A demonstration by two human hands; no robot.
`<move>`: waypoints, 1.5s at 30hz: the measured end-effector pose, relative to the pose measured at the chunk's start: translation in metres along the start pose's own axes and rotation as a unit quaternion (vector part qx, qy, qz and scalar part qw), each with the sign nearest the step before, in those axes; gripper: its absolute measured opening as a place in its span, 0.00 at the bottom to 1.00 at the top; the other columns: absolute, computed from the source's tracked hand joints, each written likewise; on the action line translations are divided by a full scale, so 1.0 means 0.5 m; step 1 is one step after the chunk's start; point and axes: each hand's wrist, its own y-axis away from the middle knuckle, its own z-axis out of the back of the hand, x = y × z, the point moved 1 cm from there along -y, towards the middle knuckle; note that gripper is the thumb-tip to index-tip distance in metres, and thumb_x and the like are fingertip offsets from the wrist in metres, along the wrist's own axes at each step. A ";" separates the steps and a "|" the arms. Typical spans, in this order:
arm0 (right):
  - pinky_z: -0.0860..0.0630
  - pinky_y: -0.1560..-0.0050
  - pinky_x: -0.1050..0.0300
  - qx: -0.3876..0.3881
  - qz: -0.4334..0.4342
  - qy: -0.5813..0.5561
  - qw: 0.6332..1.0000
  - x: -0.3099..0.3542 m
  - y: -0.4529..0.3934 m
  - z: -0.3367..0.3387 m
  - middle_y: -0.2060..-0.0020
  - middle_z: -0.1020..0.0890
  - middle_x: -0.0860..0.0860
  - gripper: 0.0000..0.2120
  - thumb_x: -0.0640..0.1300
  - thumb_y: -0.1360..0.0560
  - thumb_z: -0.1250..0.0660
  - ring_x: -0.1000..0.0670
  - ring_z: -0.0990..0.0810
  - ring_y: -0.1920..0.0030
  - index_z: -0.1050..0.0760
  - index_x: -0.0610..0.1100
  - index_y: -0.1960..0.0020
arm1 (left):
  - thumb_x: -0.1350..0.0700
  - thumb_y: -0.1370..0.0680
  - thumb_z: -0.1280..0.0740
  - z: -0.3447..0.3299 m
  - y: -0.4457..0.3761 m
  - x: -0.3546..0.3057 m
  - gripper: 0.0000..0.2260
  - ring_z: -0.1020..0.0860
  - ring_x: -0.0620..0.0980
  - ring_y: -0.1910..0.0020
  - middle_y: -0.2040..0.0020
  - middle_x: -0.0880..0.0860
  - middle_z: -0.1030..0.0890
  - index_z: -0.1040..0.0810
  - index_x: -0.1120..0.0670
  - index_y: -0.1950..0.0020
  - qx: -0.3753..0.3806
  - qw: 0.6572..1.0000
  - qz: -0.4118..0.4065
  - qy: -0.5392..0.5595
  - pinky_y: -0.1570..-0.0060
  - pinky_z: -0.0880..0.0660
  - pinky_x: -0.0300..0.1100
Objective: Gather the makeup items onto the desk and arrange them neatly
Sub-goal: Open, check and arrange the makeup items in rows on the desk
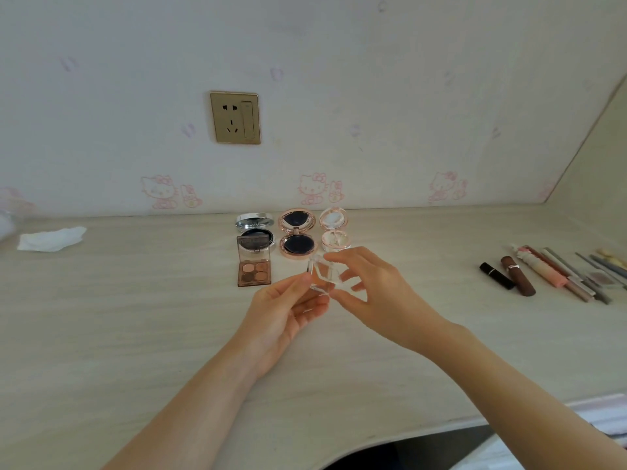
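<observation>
Clear plastic case (319, 274) held above desk (135, 317), pinched between left hand (285, 313) and right hand (376, 290) fingertips.

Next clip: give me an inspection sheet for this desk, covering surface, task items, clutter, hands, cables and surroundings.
Surface: pale wood-grain desk, curved front edge.
Job's things: clear square case held above the desk; brown eyeshadow palette, open; silver compact, rose-gold compact and pale pink compact, all open, in a row by the wall; lipsticks and pencils side by side at right.
Clutter: crumpled white tissue at far left.
Hands: left hand and right hand both pinch the clear case.
Cables: nothing seen.
Surroundings: cartoon-cat wallpaper; gold wall socket, nothing plugged in.
</observation>
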 end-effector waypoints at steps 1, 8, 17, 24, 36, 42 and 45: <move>0.23 0.49 0.62 -0.011 0.010 0.004 1.000 -0.005 -0.002 -0.002 0.43 0.27 0.59 0.19 0.47 0.24 0.32 0.60 0.23 0.49 0.28 0.51 0.34 | 0.54 0.27 0.33 0.000 0.000 0.000 0.17 0.18 0.52 0.59 0.51 0.63 0.17 0.19 0.65 0.47 -0.001 1.000 0.002 -0.002 0.55 0.19 0.42; 0.23 0.50 0.62 -0.058 -0.035 -0.055 0.996 -0.016 -0.033 -0.002 0.54 0.17 0.54 0.10 0.43 0.20 0.37 0.56 0.20 0.52 0.19 0.47 0.44 | 0.51 0.24 0.36 0.004 0.002 0.001 0.18 0.17 0.54 0.56 0.50 0.63 0.16 0.20 0.65 0.46 0.012 0.998 -0.005 -0.063 0.54 0.20 0.43; 0.20 0.55 0.57 0.012 -0.162 -0.170 0.972 -0.045 -0.082 -0.023 0.58 0.16 0.53 0.06 0.46 0.21 0.36 0.54 0.18 0.56 0.20 0.52 0.50 | 0.57 0.26 0.28 0.017 0.003 -0.006 0.15 0.17 0.44 0.59 0.58 0.50 0.15 0.22 0.53 0.40 -0.098 0.914 -0.161 -0.360 0.53 0.21 0.37; 0.23 0.52 0.61 0.070 -0.163 -0.122 0.977 -0.054 -0.096 -0.053 0.58 0.16 0.53 0.09 0.44 0.21 0.38 0.54 0.18 0.55 0.19 0.46 0.49 | 0.56 0.30 0.25 0.056 -0.013 0.006 0.05 0.23 0.47 0.52 0.53 0.44 0.21 0.16 0.51 0.54 -0.089 0.696 -0.324 -0.634 0.53 0.24 0.46; 0.23 0.47 0.59 0.052 -0.165 -0.128 0.977 -0.073 -0.099 -0.066 0.57 0.15 0.56 0.09 0.44 0.21 0.37 0.58 0.19 0.54 0.18 0.47 0.49 | 0.59 0.30 0.26 0.057 -0.012 0.007 0.02 0.24 0.48 0.52 0.60 0.45 0.17 0.15 0.53 0.59 -0.074 0.651 -0.324 -0.682 0.58 0.23 0.46; 0.22 0.46 0.57 0.047 -0.149 -0.152 0.976 -0.090 -0.087 -0.071 0.57 0.15 0.56 0.08 0.41 0.23 0.35 0.58 0.18 0.54 0.17 0.48 0.50 | 0.58 0.31 0.25 0.052 -0.014 0.012 0.02 0.24 0.49 0.55 0.62 0.46 0.18 0.16 0.53 0.60 -0.082 0.620 -0.337 -0.704 0.60 0.23 0.43; 0.22 0.46 0.56 0.049 -0.148 -0.162 0.974 -0.095 -0.093 -0.074 0.58 0.15 0.56 0.08 0.40 0.23 0.34 0.57 0.18 0.53 0.17 0.48 0.50 | 0.57 0.30 0.25 0.048 -0.018 0.015 0.02 0.24 0.49 0.56 0.61 0.45 0.18 0.16 0.53 0.60 -0.085 0.604 -0.341 -0.716 0.61 0.26 0.40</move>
